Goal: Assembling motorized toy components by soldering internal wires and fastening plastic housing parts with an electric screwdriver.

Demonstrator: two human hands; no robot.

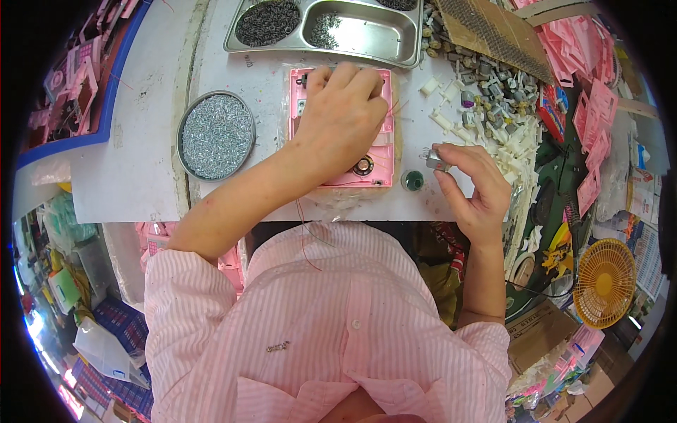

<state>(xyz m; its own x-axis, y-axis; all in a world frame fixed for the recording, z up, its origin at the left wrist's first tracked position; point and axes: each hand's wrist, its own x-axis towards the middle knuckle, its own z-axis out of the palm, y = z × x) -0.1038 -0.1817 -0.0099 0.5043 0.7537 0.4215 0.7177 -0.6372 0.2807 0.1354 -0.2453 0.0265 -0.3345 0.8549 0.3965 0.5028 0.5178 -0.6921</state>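
In front of me lies a pink plastic housing with its open inner side up. A small round speaker sits in its lower right part, and thin wires trail from it. My left hand reaches across the housing, fingers curled down at its upper part; the fingertips and anything in them are hidden. To the right, my right hand pinches a small silvery metal motor between thumb and fingers. Just below that motor stands a small round container with dark green contents.
A round dish of small silvery screws stands left. At the back is a steel compartment tray with dark springs and small metal parts. Several motors and white plastic pieces are heaped right, near a cardboard piece and a yellow fan.
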